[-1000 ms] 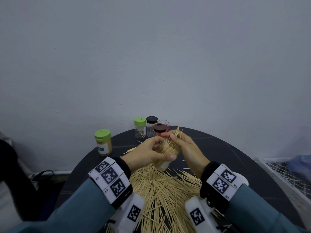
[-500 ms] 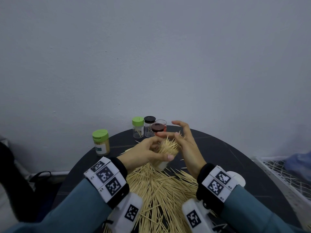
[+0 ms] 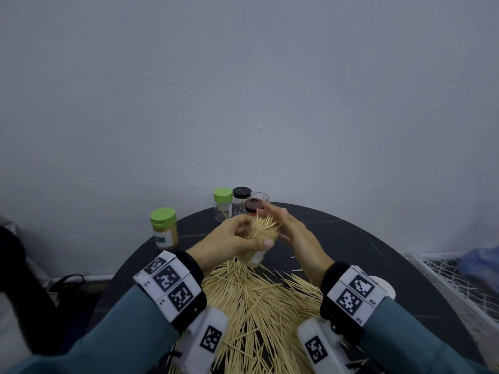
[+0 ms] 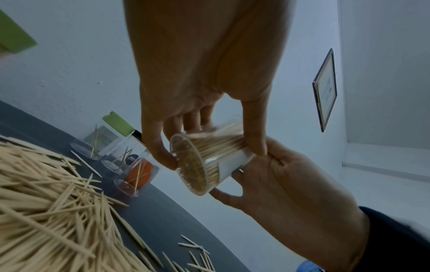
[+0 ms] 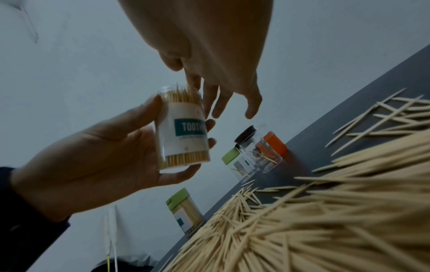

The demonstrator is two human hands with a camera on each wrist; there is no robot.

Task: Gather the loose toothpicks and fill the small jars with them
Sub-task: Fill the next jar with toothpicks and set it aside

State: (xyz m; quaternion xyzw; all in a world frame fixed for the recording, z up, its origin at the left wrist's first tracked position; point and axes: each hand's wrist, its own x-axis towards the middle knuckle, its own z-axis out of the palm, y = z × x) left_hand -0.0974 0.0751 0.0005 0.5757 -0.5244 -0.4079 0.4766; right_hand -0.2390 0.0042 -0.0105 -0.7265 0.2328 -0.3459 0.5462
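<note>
A clear labelled jar (image 3: 258, 256) (image 4: 204, 165) (image 5: 184, 132), packed with toothpicks, is tilted above the table; my left hand (image 3: 232, 238) (image 4: 209, 147) (image 5: 104, 156) grips it round its side. Toothpick tips (image 3: 266, 225) stick out of its open mouth. My right hand (image 3: 291, 230) (image 5: 223, 99) (image 4: 279, 174) has straight fingers and touches those tips at the mouth, holding nothing. A big pile of loose toothpicks (image 3: 259, 306) (image 5: 325, 220) (image 4: 46, 211) lies on the dark round table (image 3: 364, 252) under both wrists.
A full green-lidded jar (image 3: 164, 230) stands at the back left. Behind the hands cluster a green-lidded jar (image 3: 223, 203), a black-lidded jar (image 3: 241, 201), a brown-lidded jar (image 3: 253, 206) and an open jar (image 3: 259, 197), nearly empty. A white wire basket (image 3: 445, 279) sits off the table's right.
My right hand let go of the bunch it pinched at the jar mouth and spread its fingers; it now lies flat against the tips. The toothpicks sit lower in the jar.
</note>
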